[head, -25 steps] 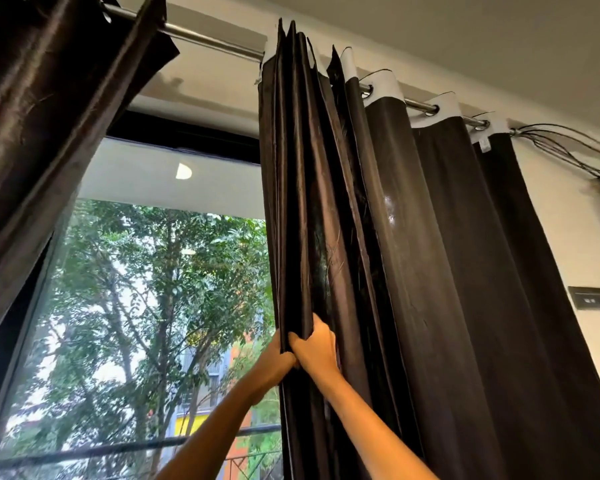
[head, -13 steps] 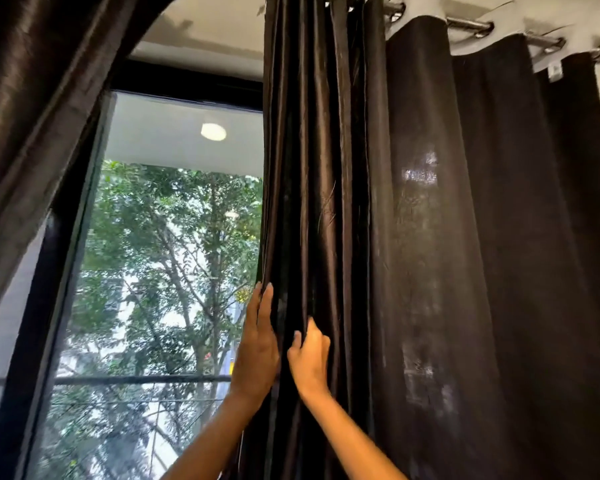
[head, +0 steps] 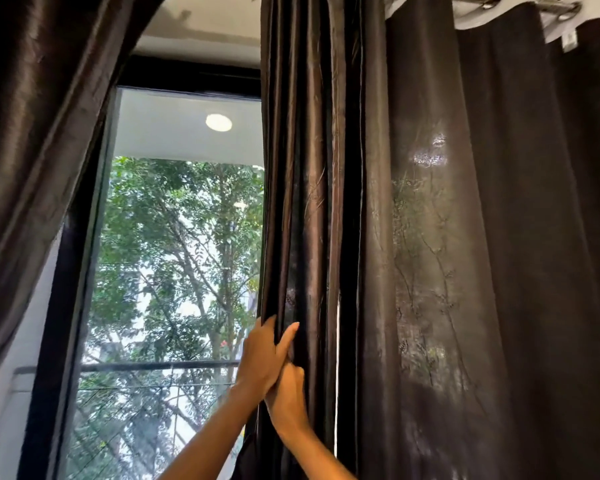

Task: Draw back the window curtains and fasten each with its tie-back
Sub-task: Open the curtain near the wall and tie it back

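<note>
Both hands, left hand (head: 262,358) and right hand (head: 288,396), grip the dark, glossy, bunched curtain (head: 309,202).

A black-framed window (head: 187,237) shows green trees (head: 187,258) in daylight.

right hand (head: 288,396) half hidden, curtain rod (head: 555,8) cropped

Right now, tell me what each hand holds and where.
Both the left hand and right hand grip the right curtain at its bunched inner folds.
</note>
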A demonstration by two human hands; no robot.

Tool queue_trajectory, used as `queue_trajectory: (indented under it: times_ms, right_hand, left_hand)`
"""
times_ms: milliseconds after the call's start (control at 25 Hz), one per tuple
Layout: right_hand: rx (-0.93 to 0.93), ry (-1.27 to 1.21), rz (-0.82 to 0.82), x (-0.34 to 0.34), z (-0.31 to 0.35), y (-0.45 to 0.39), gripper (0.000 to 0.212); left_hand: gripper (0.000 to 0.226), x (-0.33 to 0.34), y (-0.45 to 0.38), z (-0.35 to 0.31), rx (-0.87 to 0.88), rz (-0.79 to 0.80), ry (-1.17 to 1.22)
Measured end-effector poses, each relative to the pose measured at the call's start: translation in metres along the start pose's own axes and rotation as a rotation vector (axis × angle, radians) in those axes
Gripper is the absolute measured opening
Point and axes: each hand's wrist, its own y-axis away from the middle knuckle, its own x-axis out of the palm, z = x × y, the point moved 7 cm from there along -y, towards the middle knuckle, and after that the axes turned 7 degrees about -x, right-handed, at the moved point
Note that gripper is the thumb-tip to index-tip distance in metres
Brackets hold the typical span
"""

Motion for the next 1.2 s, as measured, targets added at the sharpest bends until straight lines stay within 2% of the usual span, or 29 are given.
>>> queue_trajectory:
  times_ms: [80, 120, 160, 280, 360, 440, 520, 640, 760, 840, 960, 1080, 1200]
  right_hand:
    - [-0.024, 0.093, 0.134, -0.001, 0.004, -0.004, 0.023]
    - [-0.004, 0.204, 0.163, -0.008, 0.004, -0.006, 0.022]
    - [-0.031, 0.361, 0.126, -0.019, 0.003, -0.010, 0.021]
    - [-0.223, 0.466, -0.104, -0.056, 0.015, -0.028, 0.019]
    - [-0.264, 0.429, -0.341, -0.094, 0.023, -0.057, 0.020]
    - [-0.236, 0.443, -0.491, -0.123, 0.036, -0.096, 0.024]
    - [-0.185, 0.521, -0.523, -0.139, 0.045, -0.139, 0.038]
    - [-0.048, 0.587, -0.514, -0.154, 0.052, -0.191, 0.063]
    - [0.076, 0.627, -0.573, -0.176, 0.050, -0.220, 0.075]
    - [0.186, 0.604, -0.562, -0.191, 0.041, -0.230, 0.075]
    - [0.308, 0.406, -0.436, -0.190, 0.021, -0.225, 0.059]
    - [0.265, 0.163, -0.355, -0.153, 0.001, -0.180, 0.040]
    - [0.275, 0.038, -0.365, -0.105, -0.022, -0.111, 0.038]
  left_hand:
    - [0.020, -0.002, 0.000, -0.003, 0.010, -0.056, -0.007]
    - [0.020, -0.004, -0.001, -0.003, -0.008, -0.078, 0.002]
    - [0.021, -0.006, -0.003, 0.000, -0.046, -0.095, 0.026]
    - [0.016, -0.006, -0.006, 0.004, -0.142, -0.074, 0.086]
    - [0.025, -0.004, -0.004, -0.003, -0.041, -0.029, 0.008]
    - [0.055, -0.006, -0.003, -0.011, 0.094, -0.041, -0.002]
    - [0.070, -0.018, -0.009, -0.029, 0.156, -0.095, 0.067]
    - [0.058, -0.029, -0.028, -0.054, 0.177, -0.134, 0.097]
    - [0.046, -0.022, -0.036, -0.054, 0.149, -0.102, 0.102]
    - [0.040, -0.016, -0.031, -0.046, 0.108, -0.102, 0.110]
    - [0.032, -0.007, -0.026, -0.036, 0.075, -0.101, 0.117]
    - [0.035, 0.003, -0.021, -0.034, 0.064, -0.112, 0.090]
    - [0.046, 0.015, -0.002, -0.033, 0.067, -0.096, 0.068]
